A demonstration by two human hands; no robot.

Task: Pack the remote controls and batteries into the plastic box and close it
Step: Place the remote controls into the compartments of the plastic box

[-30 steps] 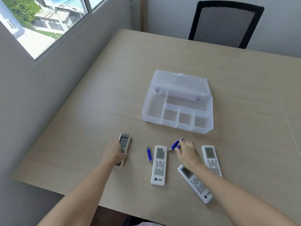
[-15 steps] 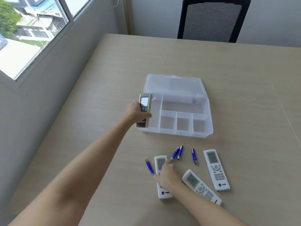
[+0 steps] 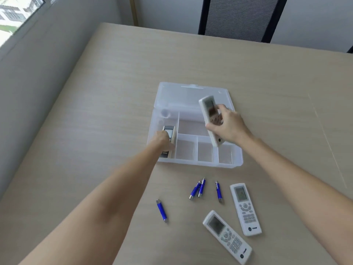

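The clear plastic box [image 3: 236, 161] lies open on the table, lid folded back, with several compartments. My left hand [image 3: 162, 139] holds a beige remote [image 3: 169, 133] down inside the long left compartment. My right hand [image 3: 227, 125] grips a white remote [image 3: 208, 109] tilted in the air above the box's large rear compartment. Two more white remotes [image 3: 245, 208] [image 3: 227, 236] lie on the table in front of the box. Several blue batteries rest there too: a touching pair [image 3: 197, 189], one [image 3: 218, 191] to their right, and one [image 3: 162, 210] apart at the left.
A wooden table [image 3: 114, 92] carries everything. A black mesh office chair [image 3: 238, 16] stands at its far edge. A grey wall with a window [image 3: 17, 14] runs along the left.
My left hand lowered the beige remote from the box's left rim into the left compartment. My right hand picked up a white remote from the table and carried it over the box.
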